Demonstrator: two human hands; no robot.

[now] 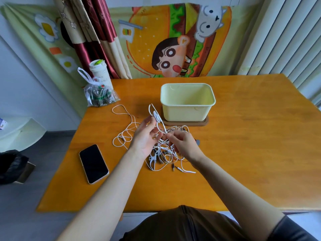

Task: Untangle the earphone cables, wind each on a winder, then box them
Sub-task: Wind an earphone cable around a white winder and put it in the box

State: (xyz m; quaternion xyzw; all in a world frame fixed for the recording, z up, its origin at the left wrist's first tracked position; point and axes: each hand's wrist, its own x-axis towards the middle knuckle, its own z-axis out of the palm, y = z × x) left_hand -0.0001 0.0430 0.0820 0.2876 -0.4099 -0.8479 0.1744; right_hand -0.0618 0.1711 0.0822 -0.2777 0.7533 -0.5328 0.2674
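Observation:
A tangle of white earphone cables (162,154) lies on the orange table (243,145) in front of me, with loose loops trailing left. My left hand (145,139) pinches a raised strand with an inline remote above the pile. My right hand (185,144) pinches another strand close beside it, over the pile's middle. Small grey winders (154,158) lie partly hidden under the cables. A pale yellow box (187,101) stands open and empty just behind the tangle, on its brown lid (205,122).
A black phone (93,164) lies face up at the left. A clear plastic bag (98,95) of small dark items and a white cup (100,72) stand at the back left corner. A cartoon cloth hangs behind the table.

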